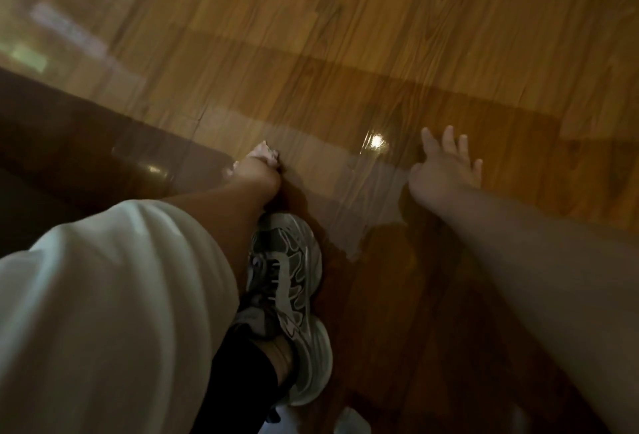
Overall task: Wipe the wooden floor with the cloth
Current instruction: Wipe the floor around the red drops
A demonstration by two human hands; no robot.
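Note:
The glossy wooden floor (380, 53) fills the view, with a wet, shiny patch near the middle. My left hand (257, 171) is pressed low to the floor, fingers closed around a small pale cloth (266, 153) that peeks out past the knuckles. Most of the cloth is hidden by the hand. My right hand (446, 167) hovers over the floor to the right, fingers spread and holding nothing. A white sleeve covers my left upper arm.
My foot in a grey and white sneaker (294, 288) stands just behind my left hand. A darker wooden strip or edge (86, 143) runs along the left. A bright light reflection (377, 140) shines between my hands.

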